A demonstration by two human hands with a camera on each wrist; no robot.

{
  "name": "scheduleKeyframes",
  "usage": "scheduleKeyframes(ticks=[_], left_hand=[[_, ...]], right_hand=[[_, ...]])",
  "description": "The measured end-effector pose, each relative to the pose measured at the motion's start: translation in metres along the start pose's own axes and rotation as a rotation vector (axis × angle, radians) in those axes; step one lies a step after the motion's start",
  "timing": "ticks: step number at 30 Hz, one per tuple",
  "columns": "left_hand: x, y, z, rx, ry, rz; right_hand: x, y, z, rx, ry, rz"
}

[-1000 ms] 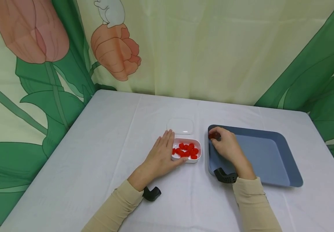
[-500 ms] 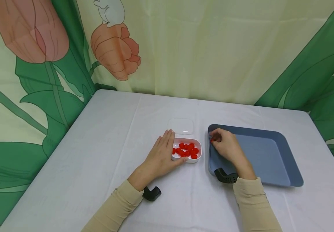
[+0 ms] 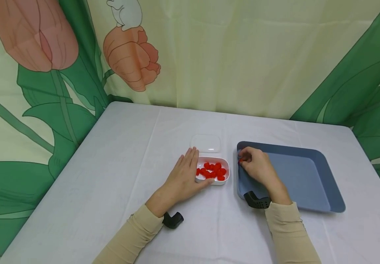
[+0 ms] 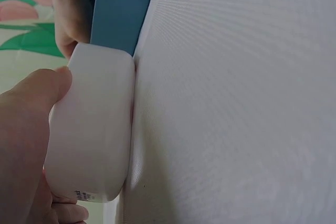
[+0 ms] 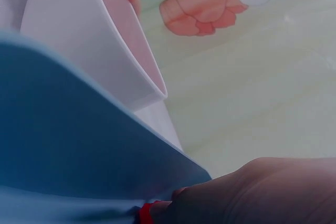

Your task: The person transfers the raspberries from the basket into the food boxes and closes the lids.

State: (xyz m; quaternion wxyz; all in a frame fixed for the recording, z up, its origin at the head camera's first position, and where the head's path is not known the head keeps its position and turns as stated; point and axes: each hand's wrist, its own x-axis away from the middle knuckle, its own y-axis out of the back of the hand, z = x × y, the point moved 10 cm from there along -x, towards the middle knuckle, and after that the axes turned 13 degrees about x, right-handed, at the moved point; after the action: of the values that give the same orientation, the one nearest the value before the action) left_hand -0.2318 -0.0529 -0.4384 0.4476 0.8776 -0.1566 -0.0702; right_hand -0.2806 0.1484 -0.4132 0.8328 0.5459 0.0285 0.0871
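Observation:
My left hand (image 3: 184,174) lies along the left side of a small white box (image 3: 227,180), fingers extended. Its thumb (image 4: 55,84) touches the box's near rim in the left wrist view. Inside the box are several small red pieces (image 3: 213,171), their kind unclear. At the left end of a blue-grey tray (image 3: 300,176), my right hand (image 3: 259,165) pinches a small red piece (image 5: 146,212) between thumb and fingers. That piece is mostly hidden by the fingers; whether it touches the tray cannot be told.
A clear plastic lid (image 3: 205,143) lies behind the white box on the white tablecloth (image 3: 117,146). A narrow gap separates box and tray. The tray has raised walls. A patterned curtain (image 3: 226,55) hangs behind the table.
My right fingers shift slightly within the tray's left end, and the bright red piece comes into sight between them. The left hand and the box stay put.

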Motion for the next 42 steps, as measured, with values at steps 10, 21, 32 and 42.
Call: scheduleKeyframes(ticks=[10, 21, 32, 42], left_hand=[[0.0, 0.001, -0.002, 0.01, -0.009, -0.004], [0.002, 0.0, -0.001, 0.017, -0.017, 0.002], [0.001, 0.001, 0.0, 0.023, -0.013, -0.004], [0.0, 0.001, -0.001, 0.021, -0.019, -0.006]], right_hand=[[0.0, 0.004, 0.001, -0.012, 0.013, -0.009], [0.004, 0.013, 0.004, -0.047, 0.029, -0.061], [0.007, 0.024, 0.008, -0.076, 0.0, -0.072], [0.01, 0.029, 0.011, -0.079, 0.001, -0.091]])
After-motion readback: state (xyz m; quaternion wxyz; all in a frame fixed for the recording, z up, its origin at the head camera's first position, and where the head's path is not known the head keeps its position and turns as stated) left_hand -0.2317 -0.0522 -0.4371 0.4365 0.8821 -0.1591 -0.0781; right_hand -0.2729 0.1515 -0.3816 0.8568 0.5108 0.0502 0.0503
